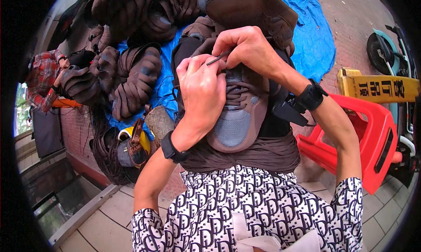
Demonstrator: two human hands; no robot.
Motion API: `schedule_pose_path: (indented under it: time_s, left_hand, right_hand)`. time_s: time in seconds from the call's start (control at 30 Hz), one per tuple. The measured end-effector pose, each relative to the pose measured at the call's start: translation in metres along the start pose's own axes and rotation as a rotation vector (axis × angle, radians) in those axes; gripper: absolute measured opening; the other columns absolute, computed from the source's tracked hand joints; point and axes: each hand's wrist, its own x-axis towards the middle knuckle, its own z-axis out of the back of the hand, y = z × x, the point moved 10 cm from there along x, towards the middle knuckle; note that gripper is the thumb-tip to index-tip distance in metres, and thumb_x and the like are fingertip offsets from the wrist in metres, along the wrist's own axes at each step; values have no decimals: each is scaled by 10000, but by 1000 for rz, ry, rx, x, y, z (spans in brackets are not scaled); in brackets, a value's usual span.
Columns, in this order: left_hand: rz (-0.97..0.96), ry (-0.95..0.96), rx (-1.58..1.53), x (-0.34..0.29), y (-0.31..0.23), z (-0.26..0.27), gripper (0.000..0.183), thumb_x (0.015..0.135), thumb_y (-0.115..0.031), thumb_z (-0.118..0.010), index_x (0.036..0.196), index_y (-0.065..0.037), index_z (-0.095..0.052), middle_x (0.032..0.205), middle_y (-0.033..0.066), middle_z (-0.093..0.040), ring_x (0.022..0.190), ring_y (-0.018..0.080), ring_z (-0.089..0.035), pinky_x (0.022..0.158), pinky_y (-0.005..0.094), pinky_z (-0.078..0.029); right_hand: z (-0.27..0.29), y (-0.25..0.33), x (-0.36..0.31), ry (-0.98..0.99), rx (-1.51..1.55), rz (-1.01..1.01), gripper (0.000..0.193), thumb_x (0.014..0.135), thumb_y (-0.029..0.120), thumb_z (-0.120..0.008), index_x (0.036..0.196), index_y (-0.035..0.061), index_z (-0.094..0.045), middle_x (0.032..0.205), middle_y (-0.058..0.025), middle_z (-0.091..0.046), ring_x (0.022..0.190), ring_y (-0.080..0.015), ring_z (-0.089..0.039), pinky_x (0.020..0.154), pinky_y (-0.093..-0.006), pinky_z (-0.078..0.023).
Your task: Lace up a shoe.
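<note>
On my lap lies a brown shoe upper (pixel 234 130) with a blue-grey mesh toe, its toe pointing toward me. Dark brown laces criss-cross its front. Over its far end, both hands are closed in a pinch on a dark shoelace (pixel 216 59), whose stiff tip sticks out between them. My left hand (pixel 202 90) is at the left of the tongue, fingers curled. My right hand (pixel 251 51) reaches in from the right, thumb and forefinger together. The eyelets under my fingers are hidden. A thick bundle of brown laces (pixel 245 155) lies across my lap nearest me.
Stacked shoe uppers (pixel 136 78) cover a blue tarp (pixel 313 37) at the left and far side. A red plastic stool (pixel 372 142) stands right, near a yellow sign (pixel 377 86). Another person in a plaid sleeve (pixel 44 74) handles uppers at far left. Loose laces (pixel 107 157) hang lower left.
</note>
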Motion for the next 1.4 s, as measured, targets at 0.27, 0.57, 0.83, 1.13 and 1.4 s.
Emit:
schedule_pose_path:
  time_s: [0.27, 0.57, 0.83, 1.13, 1.4]
  left_hand:
    - [10, 15, -44, -8, 1, -3, 237, 643, 34, -605, 866, -35, -567, 868, 114, -581, 939, 279, -520, 871, 387, -345]
    - [35, -20, -60, -8, 5, -6, 240, 635, 33, -600, 864, -29, -564, 869, 111, -579, 938, 281, -519, 871, 373, -345]
    - [-41, -22, -64, -7, 0, -4, 211, 648, 46, -588, 839, -35, -550, 851, 108, -575, 903, 271, -530, 890, 407, -331]
    - [50, -71, -16, -5, 8, 0, 396, 619, 2, -672, 986, -37, -530, 814, 80, -565, 858, 276, -515, 865, 392, -349]
    - [-152, 128, 74, 18, 7, -8, 391, 565, -108, -733, 926, -68, -587, 880, 53, -566, 961, 248, -503, 863, 391, -357]
  right_hand:
    - [-2, -1, -1, 19, -4, 8, 263, 524, -5, -603, 780, 8, -660, 639, -74, -623, 597, -97, -573, 557, -238, -465]
    - [0, 0, -3, 41, -29, -30, 207, 561, -63, -592, 762, -28, -623, 695, -55, -611, 663, -102, -579, 637, -231, -486]
    - [0, -1, -4, 42, -2, -28, 199, 561, -63, -580, 752, -26, -620, 681, -50, -599, 652, -100, -567, 635, -223, -480]
    - [6, -7, -3, 9, 120, -56, 186, 547, -81, -586, 722, -21, -604, 664, -29, -585, 637, -92, -551, 609, -209, -455]
    - [10, -2, -3, -9, 95, -10, 180, 501, -32, -619, 680, -20, -609, 586, -32, -566, 577, -77, -503, 544, -225, -428]
